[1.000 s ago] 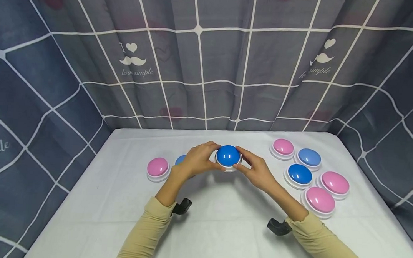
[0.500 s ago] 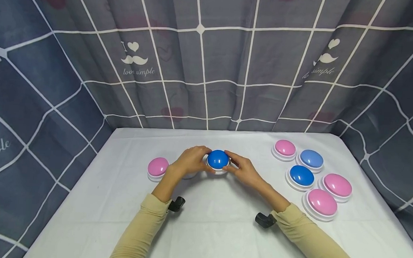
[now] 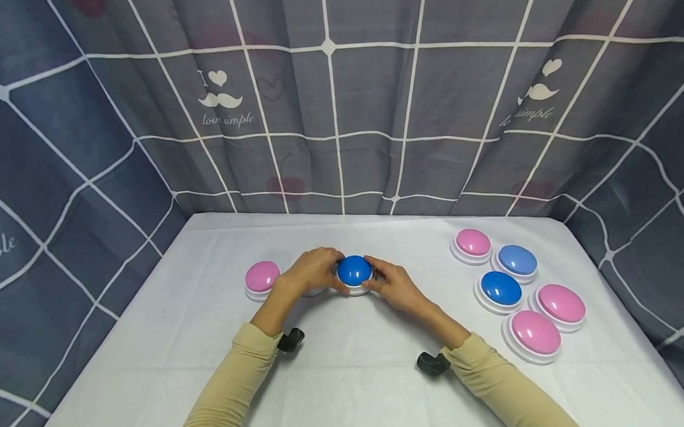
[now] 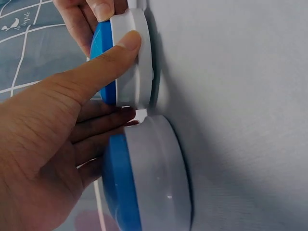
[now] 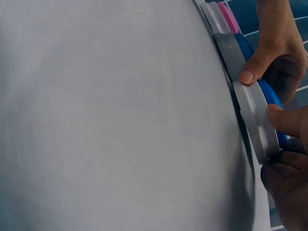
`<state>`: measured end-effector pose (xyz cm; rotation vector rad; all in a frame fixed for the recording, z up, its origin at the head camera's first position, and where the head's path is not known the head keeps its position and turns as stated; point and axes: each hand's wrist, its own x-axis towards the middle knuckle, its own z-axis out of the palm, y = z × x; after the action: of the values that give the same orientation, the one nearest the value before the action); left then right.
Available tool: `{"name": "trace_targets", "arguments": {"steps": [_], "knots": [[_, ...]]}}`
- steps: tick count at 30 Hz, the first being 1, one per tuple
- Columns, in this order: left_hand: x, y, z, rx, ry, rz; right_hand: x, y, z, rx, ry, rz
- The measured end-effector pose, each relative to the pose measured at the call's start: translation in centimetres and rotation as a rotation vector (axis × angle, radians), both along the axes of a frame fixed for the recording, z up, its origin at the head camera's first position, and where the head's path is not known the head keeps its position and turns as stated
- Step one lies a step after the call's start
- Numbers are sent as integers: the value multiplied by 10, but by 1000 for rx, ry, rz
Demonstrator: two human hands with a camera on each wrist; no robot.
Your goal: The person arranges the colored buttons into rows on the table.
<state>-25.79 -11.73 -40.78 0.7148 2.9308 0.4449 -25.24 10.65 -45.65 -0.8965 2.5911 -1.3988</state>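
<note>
A round push button (image 3: pixel 354 271) with a glossy blue dome and white base is held between both hands, dome up, its base right at the white cloth. The left hand (image 3: pixel 315 268) grips its left side, thumb on the white base (image 4: pixel 132 89) in the left wrist view. My right hand (image 3: pixel 397 286) pinches the opposite side; in the right wrist view its thumb (image 5: pixel 284 119) lies against the base. Close beside it stands a second blue button (image 4: pixel 156 175), mostly hidden by the left hand in the head view. Left of that is a pink button (image 3: pixel 261 279).
On the right side of the white-covered table (image 3: pixel 345 392) several more buttons stand in a cluster, among them a dark blue one (image 3: pixel 500 290), a lighter blue one (image 3: pixel 517 261) and a pink one (image 3: pixel 535 333). A grey checked curtain (image 3: pixel 369 113) encloses the back and sides.
Both hands have carried the blue button leftward and down toward the cloth, up against the second blue button. The cluster on the right stays put.
</note>
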Motion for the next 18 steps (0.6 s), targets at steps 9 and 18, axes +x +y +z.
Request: {"name": "trace_targets", "arguments": {"steps": [9, 18], "knots": [[2, -1, -3, 7, -28, 20, -1, -2, -4, 35, 37, -1], [3, 4, 4, -17, -66, 42, 0, 2, 4, 62, 36, -9]]}}
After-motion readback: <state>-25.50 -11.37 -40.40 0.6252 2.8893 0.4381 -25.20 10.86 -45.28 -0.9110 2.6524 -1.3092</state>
